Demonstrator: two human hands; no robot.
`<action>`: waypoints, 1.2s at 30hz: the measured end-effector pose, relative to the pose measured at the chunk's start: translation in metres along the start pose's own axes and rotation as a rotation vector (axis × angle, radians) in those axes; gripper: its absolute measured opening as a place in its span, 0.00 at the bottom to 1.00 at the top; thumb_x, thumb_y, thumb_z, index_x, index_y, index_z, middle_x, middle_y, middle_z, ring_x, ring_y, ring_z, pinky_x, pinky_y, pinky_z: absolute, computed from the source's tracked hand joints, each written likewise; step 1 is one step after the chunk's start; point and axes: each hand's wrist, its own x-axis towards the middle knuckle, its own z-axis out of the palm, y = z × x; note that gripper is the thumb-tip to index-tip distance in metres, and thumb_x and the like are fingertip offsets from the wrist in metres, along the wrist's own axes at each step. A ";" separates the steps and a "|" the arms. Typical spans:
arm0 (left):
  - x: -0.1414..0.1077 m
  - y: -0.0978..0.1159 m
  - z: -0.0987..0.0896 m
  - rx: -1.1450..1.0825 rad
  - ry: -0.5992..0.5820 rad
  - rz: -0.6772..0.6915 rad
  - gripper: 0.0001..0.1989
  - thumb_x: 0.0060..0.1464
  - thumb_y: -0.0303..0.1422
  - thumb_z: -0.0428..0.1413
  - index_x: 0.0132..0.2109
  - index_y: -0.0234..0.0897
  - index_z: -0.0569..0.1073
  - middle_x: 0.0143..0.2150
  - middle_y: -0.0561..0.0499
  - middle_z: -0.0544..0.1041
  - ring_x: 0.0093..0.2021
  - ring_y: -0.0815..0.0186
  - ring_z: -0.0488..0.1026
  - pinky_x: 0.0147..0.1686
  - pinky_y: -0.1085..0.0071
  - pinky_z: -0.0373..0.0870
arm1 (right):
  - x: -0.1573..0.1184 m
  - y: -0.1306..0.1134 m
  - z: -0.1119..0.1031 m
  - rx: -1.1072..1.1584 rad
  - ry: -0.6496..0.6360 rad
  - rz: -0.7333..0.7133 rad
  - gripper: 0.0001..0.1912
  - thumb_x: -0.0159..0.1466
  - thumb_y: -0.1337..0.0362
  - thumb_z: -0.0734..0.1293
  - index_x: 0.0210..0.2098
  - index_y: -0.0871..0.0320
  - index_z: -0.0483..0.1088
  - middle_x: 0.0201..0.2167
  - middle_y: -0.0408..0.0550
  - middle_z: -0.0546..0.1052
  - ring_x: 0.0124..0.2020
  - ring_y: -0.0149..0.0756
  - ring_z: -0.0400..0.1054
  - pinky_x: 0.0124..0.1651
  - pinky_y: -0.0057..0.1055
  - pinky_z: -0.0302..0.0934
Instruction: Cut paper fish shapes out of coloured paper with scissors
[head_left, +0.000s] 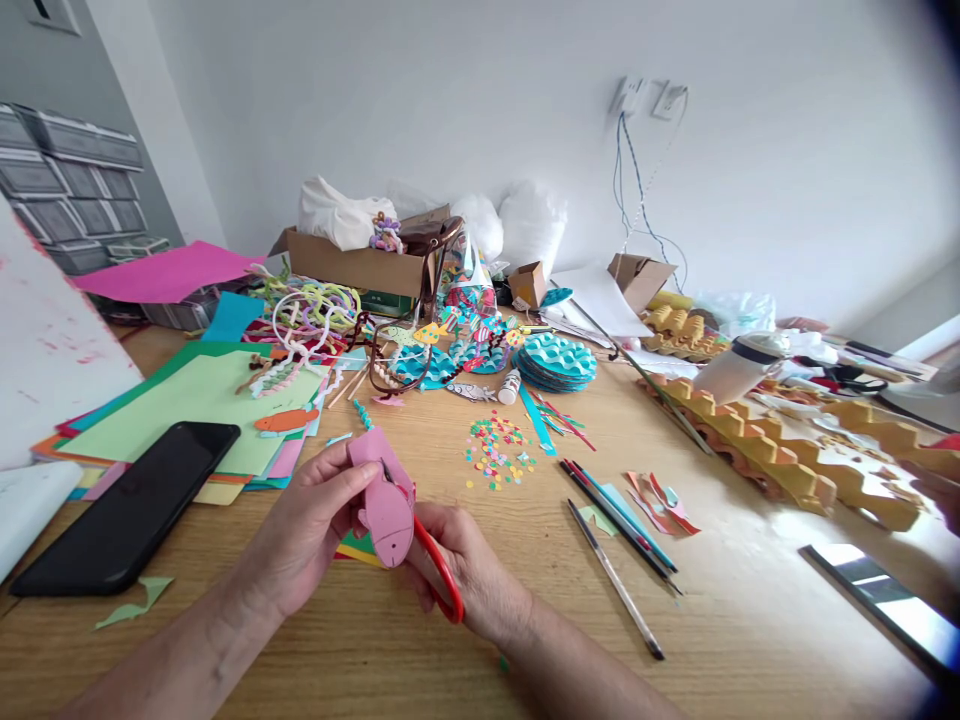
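Between thumb and fingers, my left hand (319,520) grips a piece of pink paper (388,520) with a fish outline, an eye dot and a mouth line drawn on it. My right hand (469,565) is closed round the red handles of a pair of scissors (442,580). Their blades are mostly hidden behind the pink paper, near its upper cut edge. An orange paper fish (286,421) lies left of my hands on stacked coloured paper (180,400). Round paper confetti (499,450) is scattered beyond my right hand.
A black phone (131,505) lies at left. Pens and pencils (619,525) rest at right, near orange paper scraps (664,502). Blue scalloped discs (556,362) are piled farther back. Yellow egg cartons (750,440) and another dark-edged device (885,600) occupy the right side. A cardboard box (352,265) stands behind.
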 end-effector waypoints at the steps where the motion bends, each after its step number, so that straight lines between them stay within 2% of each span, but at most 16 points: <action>1: 0.000 0.000 0.000 -0.003 0.002 -0.002 0.09 0.44 0.36 0.62 0.29 0.36 0.73 0.18 0.56 0.72 0.19 0.73 0.62 0.18 0.79 0.58 | 0.000 0.000 0.000 0.003 0.002 0.009 0.24 0.63 0.46 0.59 0.21 0.58 0.56 0.13 0.36 0.57 0.12 0.21 0.52 0.14 0.17 0.48; 11: -0.001 0.003 0.001 0.019 -0.026 0.004 0.08 0.46 0.36 0.61 0.30 0.35 0.74 0.18 0.56 0.72 0.19 0.73 0.62 0.18 0.79 0.58 | -0.001 -0.003 -0.003 0.040 -0.017 0.016 0.25 0.60 0.43 0.61 0.24 0.60 0.60 0.14 0.36 0.59 0.14 0.22 0.54 0.15 0.18 0.48; 20: -0.002 0.002 0.001 0.044 -0.050 -0.005 0.08 0.47 0.36 0.60 0.31 0.35 0.75 0.19 0.55 0.72 0.19 0.73 0.61 0.19 0.79 0.57 | -0.002 -0.007 -0.004 0.001 -0.028 0.007 0.28 0.59 0.38 0.58 0.24 0.60 0.60 0.14 0.36 0.58 0.14 0.22 0.53 0.16 0.19 0.47; 26: -0.002 0.005 0.001 0.049 -0.029 -0.016 0.08 0.45 0.35 0.62 0.29 0.35 0.75 0.18 0.56 0.71 0.18 0.73 0.60 0.18 0.79 0.56 | -0.002 -0.009 -0.005 -0.005 -0.024 0.011 0.28 0.60 0.38 0.57 0.24 0.60 0.60 0.14 0.36 0.58 0.13 0.22 0.52 0.15 0.20 0.46; 31: -0.003 0.006 0.002 0.044 -0.022 -0.020 0.09 0.43 0.36 0.63 0.29 0.35 0.75 0.17 0.56 0.70 0.17 0.74 0.59 0.17 0.80 0.55 | -0.003 -0.007 -0.005 -0.019 -0.015 0.015 0.26 0.61 0.43 0.60 0.22 0.59 0.59 0.14 0.36 0.59 0.13 0.21 0.53 0.15 0.19 0.46; 36: -0.003 0.006 0.002 0.043 -0.015 -0.010 0.08 0.44 0.36 0.62 0.29 0.35 0.75 0.19 0.56 0.72 0.18 0.74 0.60 0.18 0.80 0.56 | -0.003 -0.007 -0.005 -0.017 -0.016 0.006 0.27 0.62 0.42 0.59 0.22 0.59 0.59 0.14 0.36 0.58 0.13 0.22 0.52 0.16 0.19 0.46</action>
